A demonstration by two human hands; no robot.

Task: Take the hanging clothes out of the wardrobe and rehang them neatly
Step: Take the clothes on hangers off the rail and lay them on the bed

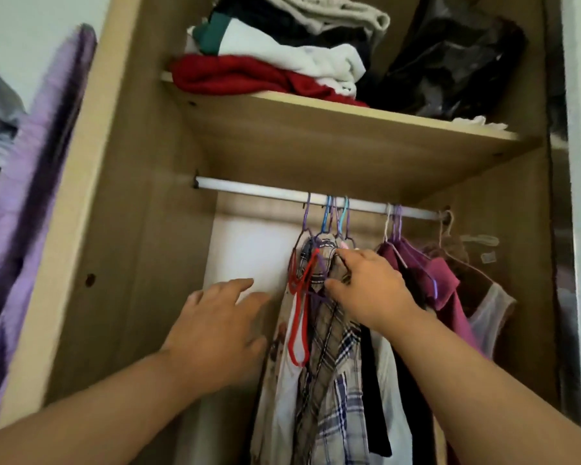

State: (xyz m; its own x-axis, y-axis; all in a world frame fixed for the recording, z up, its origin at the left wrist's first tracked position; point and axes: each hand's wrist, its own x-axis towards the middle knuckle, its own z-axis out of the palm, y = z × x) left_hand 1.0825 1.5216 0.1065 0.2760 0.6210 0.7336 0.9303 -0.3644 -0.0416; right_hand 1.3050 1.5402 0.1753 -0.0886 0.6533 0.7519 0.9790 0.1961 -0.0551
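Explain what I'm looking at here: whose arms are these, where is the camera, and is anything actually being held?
There is no machine here. These are a person's two bare arms, filmed by one wide-angle camera worn on their head, which looks into an open wardrobe. The right hand grips the plaid shirt near its collar, among a bunch of hangers on the white rail. A red hanger dangles beside it. The left hand is open with straight fingers, stretched toward the same bunch and holding nothing. Further right hang maroon garments. On the shelf above lie folded clothes and a black bag.
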